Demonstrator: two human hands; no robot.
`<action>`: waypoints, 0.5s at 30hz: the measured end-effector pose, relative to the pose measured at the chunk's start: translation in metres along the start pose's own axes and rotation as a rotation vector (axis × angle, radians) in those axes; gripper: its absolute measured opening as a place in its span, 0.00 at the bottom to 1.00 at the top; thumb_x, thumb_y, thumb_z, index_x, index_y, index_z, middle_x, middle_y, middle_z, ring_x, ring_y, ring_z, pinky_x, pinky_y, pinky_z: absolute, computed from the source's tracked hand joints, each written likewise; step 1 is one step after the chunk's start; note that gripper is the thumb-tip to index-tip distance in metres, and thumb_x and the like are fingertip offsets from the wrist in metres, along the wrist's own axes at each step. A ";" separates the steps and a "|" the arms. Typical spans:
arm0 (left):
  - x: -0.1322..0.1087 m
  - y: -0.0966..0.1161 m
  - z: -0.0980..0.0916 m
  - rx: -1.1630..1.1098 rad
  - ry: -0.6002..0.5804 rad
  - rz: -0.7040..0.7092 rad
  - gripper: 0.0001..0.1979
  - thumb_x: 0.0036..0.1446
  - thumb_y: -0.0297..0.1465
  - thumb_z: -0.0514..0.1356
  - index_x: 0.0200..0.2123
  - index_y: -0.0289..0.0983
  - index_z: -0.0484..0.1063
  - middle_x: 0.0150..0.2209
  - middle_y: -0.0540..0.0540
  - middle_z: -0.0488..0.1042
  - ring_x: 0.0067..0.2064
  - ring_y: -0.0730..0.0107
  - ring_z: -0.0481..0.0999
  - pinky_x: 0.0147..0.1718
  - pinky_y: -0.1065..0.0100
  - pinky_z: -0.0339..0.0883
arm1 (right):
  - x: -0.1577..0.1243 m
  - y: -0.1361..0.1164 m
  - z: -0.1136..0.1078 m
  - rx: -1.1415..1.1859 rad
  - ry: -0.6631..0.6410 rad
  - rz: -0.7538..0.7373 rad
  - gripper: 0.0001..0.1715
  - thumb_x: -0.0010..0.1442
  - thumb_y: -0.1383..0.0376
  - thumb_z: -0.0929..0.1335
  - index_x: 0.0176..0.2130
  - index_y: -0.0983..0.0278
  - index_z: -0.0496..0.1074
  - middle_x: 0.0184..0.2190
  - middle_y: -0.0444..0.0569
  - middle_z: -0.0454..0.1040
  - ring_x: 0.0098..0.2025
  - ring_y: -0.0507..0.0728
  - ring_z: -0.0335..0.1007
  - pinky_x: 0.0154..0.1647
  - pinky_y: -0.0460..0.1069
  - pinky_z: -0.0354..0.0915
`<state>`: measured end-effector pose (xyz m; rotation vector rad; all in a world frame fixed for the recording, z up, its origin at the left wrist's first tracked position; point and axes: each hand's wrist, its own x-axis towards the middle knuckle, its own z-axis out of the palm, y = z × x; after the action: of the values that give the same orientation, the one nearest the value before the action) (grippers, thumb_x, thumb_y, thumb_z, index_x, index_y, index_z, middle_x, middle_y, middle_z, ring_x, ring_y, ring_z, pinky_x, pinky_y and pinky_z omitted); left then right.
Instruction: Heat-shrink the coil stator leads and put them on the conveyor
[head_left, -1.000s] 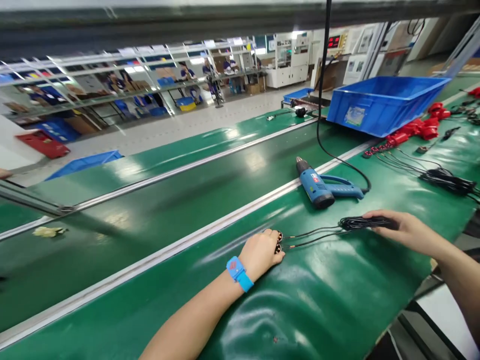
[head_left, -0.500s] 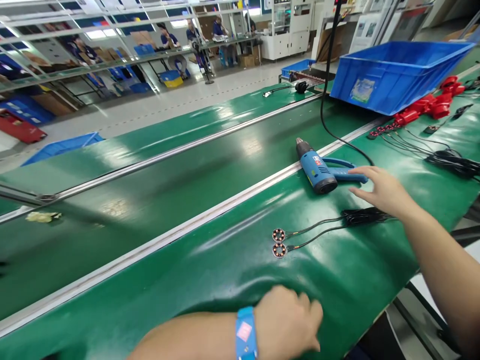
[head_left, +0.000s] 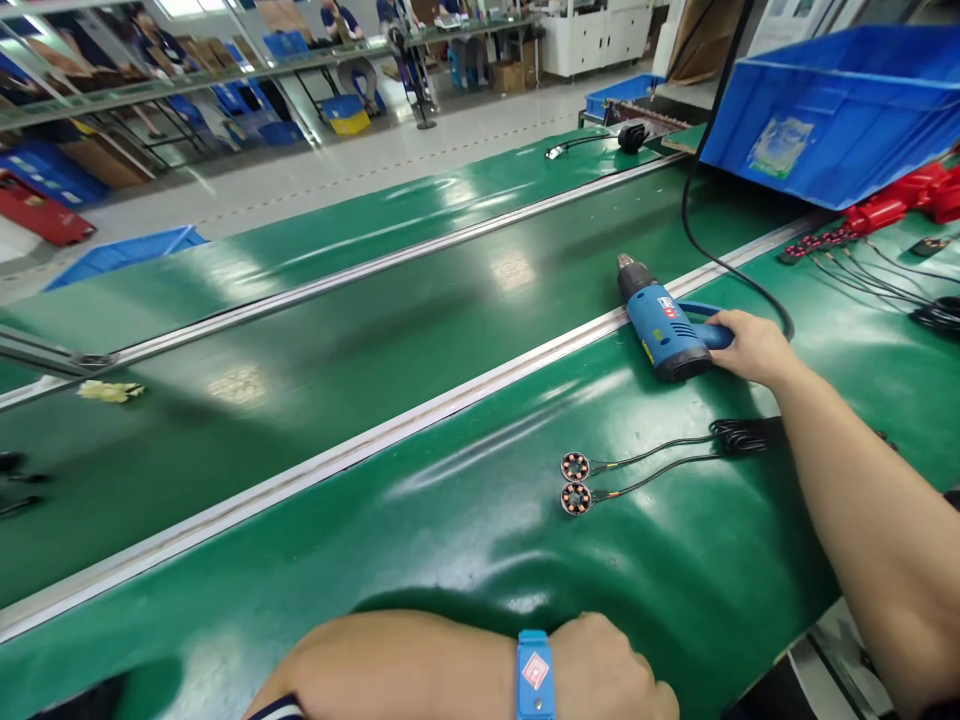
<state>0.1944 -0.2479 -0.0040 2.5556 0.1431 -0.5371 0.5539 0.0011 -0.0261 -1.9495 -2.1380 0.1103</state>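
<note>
In the head view, the right hand [head_left: 750, 346] gripped one heat gun [head_left: 664, 328] by its handle at three o'clock. The left hand [head_left: 616, 672], at five o'clock, was curled; its contents could not be told. Two wired coil rings [head_left: 575, 483] lay between them.

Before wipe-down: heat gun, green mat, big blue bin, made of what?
Heat gun: satin blue, probably moulded plastic, given its vent slots; nozzle silvery, likely metal.
Green mat: glossy, rippled, light-reflecting; rubber or vinyl, can't tell which.
Big blue bin: likely semi-gloss plastic, from its even colour.
</note>
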 end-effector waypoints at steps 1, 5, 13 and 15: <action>0.000 0.000 0.000 0.001 0.007 0.004 0.09 0.66 0.32 0.56 0.33 0.36 0.60 0.28 0.49 0.68 0.25 0.65 0.71 0.11 0.67 0.50 | 0.000 -0.002 0.000 -0.003 -0.013 0.026 0.32 0.51 0.53 0.67 0.51 0.67 0.73 0.47 0.59 0.73 0.48 0.69 0.69 0.47 0.58 0.64; 0.001 -0.001 0.002 0.025 0.036 0.017 0.09 0.66 0.33 0.56 0.33 0.36 0.61 0.27 0.49 0.67 0.25 0.66 0.71 0.12 0.67 0.50 | -0.007 -0.021 -0.002 -0.136 0.012 0.036 0.31 0.54 0.55 0.68 0.54 0.64 0.72 0.48 0.55 0.75 0.47 0.67 0.70 0.43 0.55 0.62; -0.005 -0.001 -0.013 -0.026 -0.045 -0.002 0.07 0.67 0.32 0.55 0.36 0.36 0.64 0.31 0.48 0.70 0.30 0.64 0.74 0.14 0.66 0.52 | -0.067 -0.068 -0.041 -0.438 0.347 -0.097 0.22 0.64 0.60 0.58 0.42 0.66 0.77 0.37 0.57 0.77 0.43 0.66 0.72 0.46 0.58 0.59; -0.005 0.000 -0.014 -0.044 -0.063 -0.008 0.05 0.66 0.31 0.55 0.36 0.36 0.65 0.32 0.48 0.71 0.31 0.64 0.75 0.14 0.66 0.52 | -0.102 -0.076 -0.048 -0.425 0.426 -0.143 0.23 0.66 0.57 0.57 0.43 0.63 0.76 0.37 0.54 0.78 0.41 0.65 0.73 0.42 0.58 0.62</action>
<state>0.1947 -0.2406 0.0088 2.4931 0.1420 -0.6100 0.4996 -0.1132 0.0242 -1.7932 -2.1092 -0.7710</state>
